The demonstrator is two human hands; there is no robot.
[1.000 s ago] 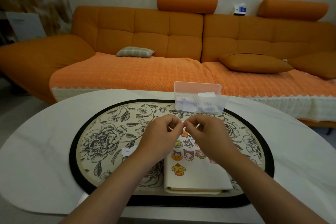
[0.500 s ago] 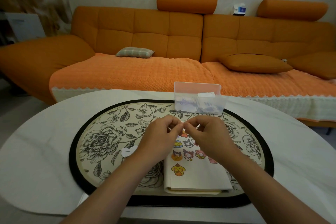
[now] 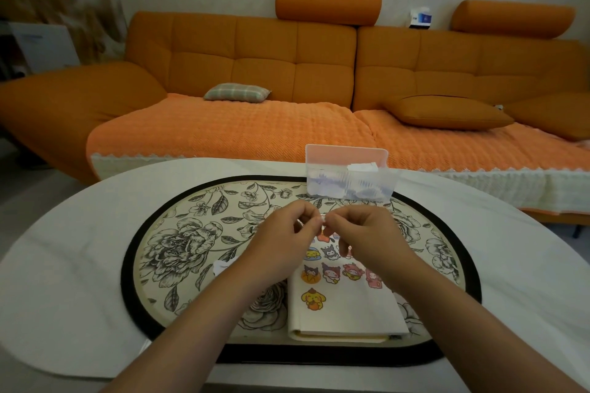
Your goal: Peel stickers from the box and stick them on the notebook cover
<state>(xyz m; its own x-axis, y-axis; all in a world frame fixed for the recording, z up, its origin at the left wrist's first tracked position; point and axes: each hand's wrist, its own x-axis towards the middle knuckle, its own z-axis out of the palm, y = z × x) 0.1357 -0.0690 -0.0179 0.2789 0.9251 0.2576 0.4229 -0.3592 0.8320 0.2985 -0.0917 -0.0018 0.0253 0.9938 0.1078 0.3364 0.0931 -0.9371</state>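
Observation:
A cream notebook [image 3: 344, 313] lies on the floral mat, its cover carrying several cartoon stickers [image 3: 314, 297]. Above its far end my left hand [image 3: 284, 239] and my right hand [image 3: 364, 233] meet fingertip to fingertip, both pinching a small pale sticker piece [image 3: 322, 220] between thumbs and forefingers. The piece is mostly hidden by my fingers. The clear plastic sticker box [image 3: 348, 175] stands open just beyond my hands, with white sticker sheets inside.
An oval floral mat [image 3: 178, 246] with a black rim covers the middle of the white table [image 3: 64, 297]. A scrap of white backing paper [image 3: 222, 266] lies left of my left forearm. An orange sofa [image 3: 242, 73] with cushions fills the background.
Both hands stay pinched together over the notebook's far end; the fingers have shifted only slightly. Nothing else has moved.

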